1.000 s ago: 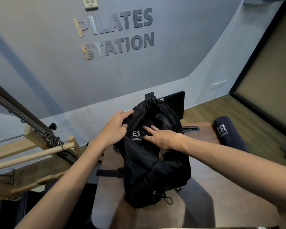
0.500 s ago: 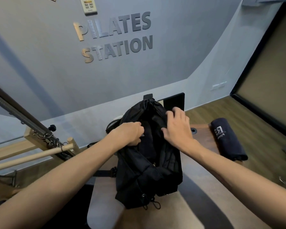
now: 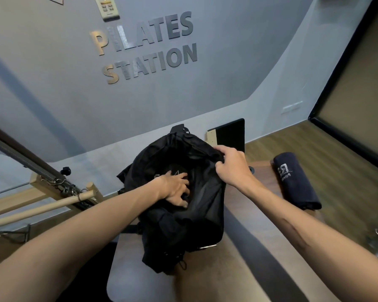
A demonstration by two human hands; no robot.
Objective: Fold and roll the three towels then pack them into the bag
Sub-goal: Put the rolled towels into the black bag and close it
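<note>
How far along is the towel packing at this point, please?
Done: one rolled towel waits on the table beside the bag. In hand: the left hand pushes into the bag while the right hand grips its rim. Left: pack the waiting towel; the bag's contents are unclear.

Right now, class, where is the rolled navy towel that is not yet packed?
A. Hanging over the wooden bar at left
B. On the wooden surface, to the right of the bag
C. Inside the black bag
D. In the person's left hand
B: the rolled navy towel lies on the wooden surface to the right of the black bag, apart from it and touched by neither hand.
</note>
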